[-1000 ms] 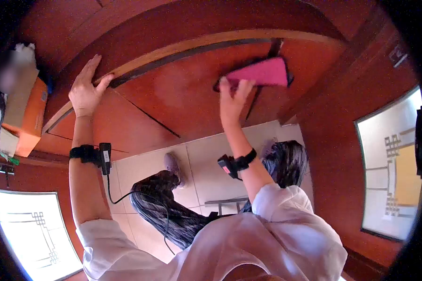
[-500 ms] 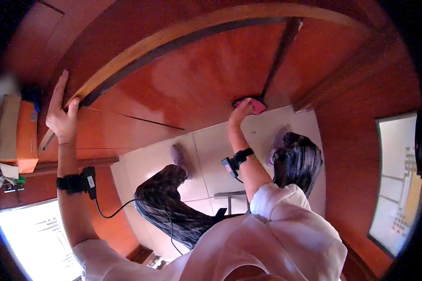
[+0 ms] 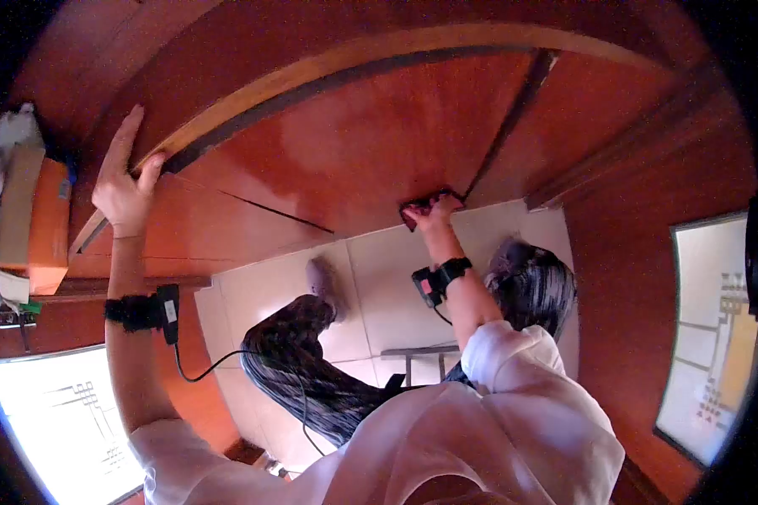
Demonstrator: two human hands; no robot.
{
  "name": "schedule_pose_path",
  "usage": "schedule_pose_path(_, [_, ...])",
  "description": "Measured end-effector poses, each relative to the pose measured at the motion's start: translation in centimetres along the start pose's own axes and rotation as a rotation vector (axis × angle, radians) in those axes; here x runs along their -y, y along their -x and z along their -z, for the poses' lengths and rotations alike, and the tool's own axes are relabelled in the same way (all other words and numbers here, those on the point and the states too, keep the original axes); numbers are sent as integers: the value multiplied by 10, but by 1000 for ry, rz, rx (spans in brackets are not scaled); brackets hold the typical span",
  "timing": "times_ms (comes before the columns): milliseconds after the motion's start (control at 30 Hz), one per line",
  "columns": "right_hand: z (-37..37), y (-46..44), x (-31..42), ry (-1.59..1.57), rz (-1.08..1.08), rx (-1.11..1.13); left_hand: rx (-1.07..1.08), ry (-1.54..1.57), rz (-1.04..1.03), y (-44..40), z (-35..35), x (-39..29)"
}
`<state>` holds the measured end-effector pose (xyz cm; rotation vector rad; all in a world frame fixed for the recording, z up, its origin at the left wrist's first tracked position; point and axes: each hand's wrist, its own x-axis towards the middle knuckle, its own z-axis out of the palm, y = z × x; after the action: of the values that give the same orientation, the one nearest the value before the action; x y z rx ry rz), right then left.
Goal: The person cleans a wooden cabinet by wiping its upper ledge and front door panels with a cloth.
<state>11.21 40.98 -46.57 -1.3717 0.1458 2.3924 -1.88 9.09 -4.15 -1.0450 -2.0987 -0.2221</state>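
Note:
My left hand (image 3: 125, 185) rests on the edge of a reddish-brown wooden top (image 3: 312, 66), fingers stretched out flat on the surface and thumb across the lighter edge strip. Lower down, my right hand (image 3: 434, 217) presses a dark pink cloth with black edging (image 3: 409, 219) against the glossy red-brown wooden panel (image 3: 312, 143). The cloth lies near the panel's bottom, just left of a dark vertical strip (image 3: 514, 118). Part of it is hidden under my fingers.
My legs are spread over a pale tiled floor (image 3: 354, 269), with a grey metal frame (image 3: 417, 350) between them. An orange box (image 3: 50, 223) and other items sit at the far left. A cable (image 3: 198, 379) hangs from my left wrist strap. Wooden side panels (image 3: 623, 295) flank me.
My right hand has turned and slid the cloth slightly left and down along the panel. My left hand stays on the edge. The whole view has shifted a little.

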Motion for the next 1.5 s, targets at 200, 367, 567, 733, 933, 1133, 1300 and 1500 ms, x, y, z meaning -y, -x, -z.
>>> schedule_pose_path(200, [-49, 113, -18, 109, 19, 201, -53, -82, -21, 0, -2, 0])
schedule_pose_path(367, [-79, 188, -3, 170, 86, 423, -42, -102, 97, 0, 1, -8])
schedule_pose_path(567, [-100, 308, 8, 236, 454, 553, -62, -110, 120, -1, 5, -14])
schedule_pose_path(733, [-134, 319, 32, 884, 2102, 675, -61, -169, 86, 1, 5, -10])
schedule_pose_path(933, [-179, 331, 32, 1083, 2031, 1039, -107, -178, 103, 2, 3, -9])
schedule_pose_path(1133, [-194, 345, -6, 1531, 2517, 880, -168, -139, 116, 3, -2, -6])
schedule_pose_path(1300, [-195, 353, -9, 1631, 1816, 1163, -178, -160, 163, 6, -3, -9])
schedule_pose_path(1500, [-208, 323, 100, 1809, 2298, 1036, -16, -24, 153, 10, 16, -11])
